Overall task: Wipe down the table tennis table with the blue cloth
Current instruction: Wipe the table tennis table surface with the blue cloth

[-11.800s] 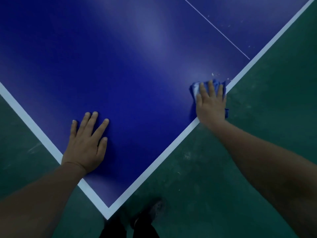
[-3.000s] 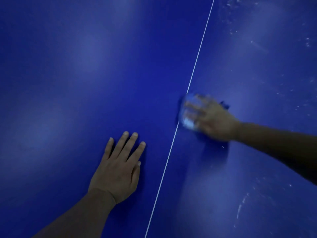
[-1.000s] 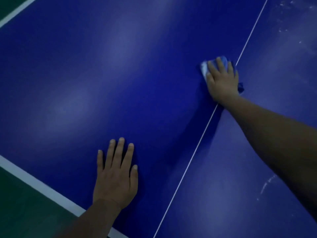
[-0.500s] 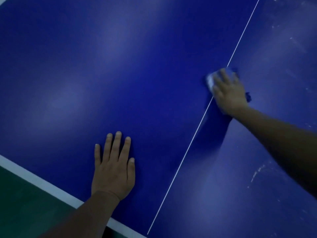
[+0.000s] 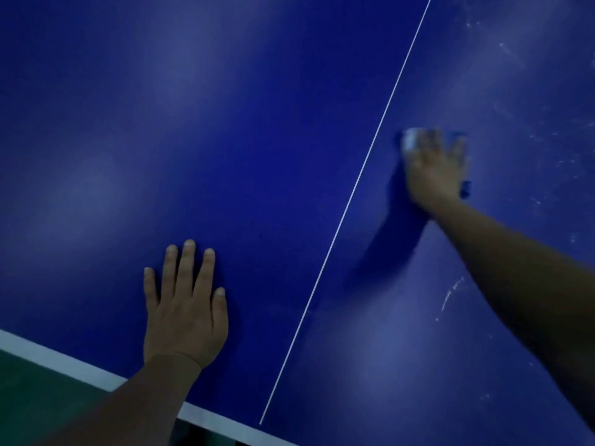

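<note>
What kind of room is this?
Probably a sports hall or games room. The big blue table tennis table has a thin white centre line and a white edge stripe, and green sports-style flooring shows beyond its edge.

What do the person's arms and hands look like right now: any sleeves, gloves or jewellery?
Both forearms are bare, with no sleeve in view. The left hand wears no glove, ring or watch. The right hand is motion-blurred; no glove shows, and finer details cannot be told.
</note>
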A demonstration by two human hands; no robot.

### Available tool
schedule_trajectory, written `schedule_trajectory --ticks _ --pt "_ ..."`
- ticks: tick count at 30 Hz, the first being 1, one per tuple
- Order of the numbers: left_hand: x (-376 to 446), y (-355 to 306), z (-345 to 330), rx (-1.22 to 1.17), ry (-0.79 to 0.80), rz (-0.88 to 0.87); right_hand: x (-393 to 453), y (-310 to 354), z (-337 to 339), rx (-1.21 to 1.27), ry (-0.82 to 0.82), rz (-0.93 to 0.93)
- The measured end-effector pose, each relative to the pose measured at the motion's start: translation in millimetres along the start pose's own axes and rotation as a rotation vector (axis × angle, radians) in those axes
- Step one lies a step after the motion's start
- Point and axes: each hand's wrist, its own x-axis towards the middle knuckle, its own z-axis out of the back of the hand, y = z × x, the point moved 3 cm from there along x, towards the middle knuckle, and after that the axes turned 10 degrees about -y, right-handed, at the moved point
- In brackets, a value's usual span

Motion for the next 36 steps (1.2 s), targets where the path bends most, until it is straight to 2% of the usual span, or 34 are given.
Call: schedule_trajectory --ticks 1,2,3,4,6,9,10,11,12,13,15,17,18,19,20,24,25,26,27,28,30,32,34,36 --pt "0.5 -0.2 -0.6 -0.004 0.001 0.001 0.5 -26.4 5.0 0.046 -0.006 -0.254" --pt "1.1 -0.3 -1.0 -0.006 0.004 0.002 -8.7 -35.5 9.7 0.078 0.012 -0.408" --pt "1.4 -0.1 -0.6 -0.009 0.006 0.001 -24.3 -30.2 11.8 0.083 0.002 -0.434" --pt "1.1 0.5 -0.6 -0.015 0.007 0.002 -44.5 -11.8 14.9 0.061 -0.017 -0.341" --pt "-0.6 1.2 0.6 -0.022 0.002 0.009 -102.8 40.6 11.3 0.076 0.007 0.07" --pt "-0.3 0.5 1.7 -0.009 0.008 0.002 -223.4 91.6 24.6 0.181 0.122 0.853" --pt "-0.2 1.1 1.6 -0.005 0.01 0.0 -234.8 85.6 28.5 0.193 0.158 1.006" --pt "0.2 1.5 1.3 -0.002 0.01 0.001 -222.5 70.7 27.4 0.179 0.158 1.033" --pt "0.6 1.6 1.1 0.001 0.01 0.005 -195.5 52.1 20.7 0.124 0.107 0.963" --pt "1.1 1.0 0.9 0.006 0.012 0.009 -163.7 29.8 13.0 0.072 0.063 0.793" --pt "1.3 -0.3 1.6 0.006 0.022 0.013 -103.2 -21.9 7.4 -0.031 0.083 0.325" --pt "1.2 -0.2 1.7 -0.001 0.028 0.015 -88.3 -49.7 15.1 0.052 0.071 -0.132" --pt "0.7 0.1 2.6 -0.004 0.031 0.016 -98.5 -44.1 19.4 0.088 0.046 -0.215" --pt "0.7 -0.1 3.1 -0.008 0.033 0.017 -117.3 -27.4 22.6 0.077 0.027 -0.193" --pt "0.6 -0.5 3.3 -0.014 0.032 0.017 -145.2 -4.5 24.5 0.08 0.028 -0.07" --pt "1.9 -0.8 3.3 -0.028 0.037 0.026 -294.7 84.7 42.7 0.165 0.158 0.813" --pt "2.3 -1.4 3.4 -0.03 0.039 0.026 -299.4 81.2 44.4 0.203 0.177 0.938" --pt "2.4 -2.3 3.4 -0.031 0.039 0.025 -284.7 72.1 42.6 0.219 0.166 0.958" --pt "3.1 -2.9 3.7 -0.027 0.038 0.024 -256.2 62.0 36.2 0.208 0.131 0.878" --pt "3.0 -3.3 4.2 -0.02 0.037 0.024 -222.3 53.2 29.6 0.192 0.088 0.719" --pt "3.0 -3.5 4.5 -0.003 0.046 0.025 -153.9 37.7 22.0 0.156 0.062 0.3" --pt "3.3 -2.9 5.5 0.005 0.051 0.026 -109.2 38.0 18.7 0.144 0.058 -0.013" --pt "3.3 -2.7 6.2 -0.003 0.053 0.024 -91.5 67.0 19.1 0.148 0.054 -0.128" --pt "3.3 -2.6 7.2 -0.019 0.046 0.024 -106.9 113.2 20.9 0.112 0.064 0.01"
